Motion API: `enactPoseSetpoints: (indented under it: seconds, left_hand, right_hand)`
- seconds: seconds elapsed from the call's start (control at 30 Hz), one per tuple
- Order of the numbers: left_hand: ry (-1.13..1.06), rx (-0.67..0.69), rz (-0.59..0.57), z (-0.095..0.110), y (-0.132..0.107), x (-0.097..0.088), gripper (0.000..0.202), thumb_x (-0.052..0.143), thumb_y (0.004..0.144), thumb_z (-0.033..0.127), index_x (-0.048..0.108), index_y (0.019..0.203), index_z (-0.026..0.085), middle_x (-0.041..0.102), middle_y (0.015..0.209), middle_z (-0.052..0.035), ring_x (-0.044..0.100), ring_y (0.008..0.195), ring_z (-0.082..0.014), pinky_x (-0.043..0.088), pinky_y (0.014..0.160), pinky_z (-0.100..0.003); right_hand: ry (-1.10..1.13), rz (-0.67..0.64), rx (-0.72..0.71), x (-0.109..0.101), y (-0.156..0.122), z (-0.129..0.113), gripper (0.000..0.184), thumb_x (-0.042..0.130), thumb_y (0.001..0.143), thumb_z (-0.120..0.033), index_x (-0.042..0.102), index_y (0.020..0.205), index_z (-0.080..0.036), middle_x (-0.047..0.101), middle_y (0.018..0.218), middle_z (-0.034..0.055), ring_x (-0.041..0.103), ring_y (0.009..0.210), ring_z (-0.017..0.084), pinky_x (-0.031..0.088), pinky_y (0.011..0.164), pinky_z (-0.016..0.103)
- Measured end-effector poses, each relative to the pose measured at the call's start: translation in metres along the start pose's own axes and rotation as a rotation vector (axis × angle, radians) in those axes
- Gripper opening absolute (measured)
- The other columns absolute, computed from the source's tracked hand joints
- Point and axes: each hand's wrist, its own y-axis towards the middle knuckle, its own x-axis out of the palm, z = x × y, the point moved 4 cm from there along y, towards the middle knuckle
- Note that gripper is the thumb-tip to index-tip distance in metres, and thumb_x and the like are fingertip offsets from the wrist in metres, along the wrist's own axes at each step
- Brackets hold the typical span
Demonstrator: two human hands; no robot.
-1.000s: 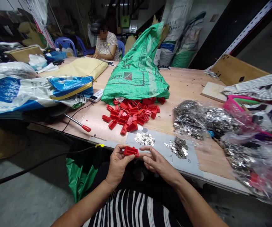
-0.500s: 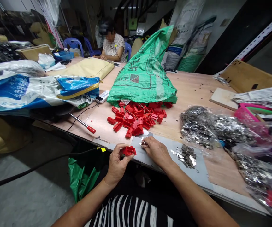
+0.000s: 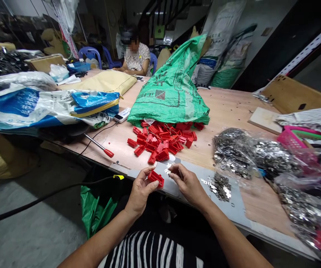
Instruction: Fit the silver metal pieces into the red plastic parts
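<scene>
Red housing [image 3: 156,179] turned, in left hand [image 3: 139,192] | right hand [image 3: 188,187] narrow, contents unclear | green sack [image 3: 168,101]: red parts [image 3: 163,140] at mouth

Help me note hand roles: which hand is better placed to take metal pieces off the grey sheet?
Likely the right hand: it is near the shiny pile and the darker pile, while the left hand holds a red part. Whether the right grips anything is unclear.

Right fingers [image 3: 178,181] have drawn back toward the red block [image 3: 156,179].
</scene>
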Motion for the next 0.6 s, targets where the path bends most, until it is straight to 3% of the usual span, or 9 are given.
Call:
enactPoseSetpoints:
  seconds: [0.1, 0.37, 0.6]
  left_hand:
    - [-0.047, -0.063, -0.043, 0.000, -0.001, 0.009, 0.048, 0.071, 0.072, 0.021, 0.057, 0.117, 0.023, 0.063, 0.099, -0.0029, 0.062, 0.084, -0.0138, 0.053, 0.077, -0.030]
    - [-0.130, -0.139, -0.085, -0.005, 0.001, 0.021, 0.045, 0.069, 0.073, 0.019, 0.062, 0.117, 0.025, 0.065, 0.099, -0.0026, 0.062, 0.079, -0.0122, 0.050, 0.076, -0.028]
    - [-0.076, -0.140, -0.119, -0.002, 0.001, 0.026, 0.045, 0.069, 0.070, 0.018, 0.065, 0.115, 0.020, 0.068, 0.093, -0.0047, 0.063, 0.081, -0.0153, 0.050, 0.074, -0.028]
  right_hand:
    - [0.117, -0.031, -0.045, 0.000, -0.010, -0.009, 0.012, 0.048, 0.091, -0.028, 0.058, 0.090, -0.022, 0.064, 0.087, 0.0033, 0.059, 0.079, 0.018, 0.044, 0.073, 0.029]
    - [0.162, 0.026, -0.082, 0.001, -0.025, -0.014, 0.018, 0.047, 0.092, -0.028, 0.058, 0.080, -0.022, 0.060, 0.081, 0.0047, 0.055, 0.079, 0.020, 0.044, 0.073, 0.032]
    - [0.217, -0.089, -0.075, -0.004, -0.030, -0.009, 0.015, 0.052, 0.091, -0.032, 0.063, 0.086, -0.022, 0.060, 0.085, 0.0043, 0.054, 0.079, 0.019, 0.043, 0.072, 0.030]
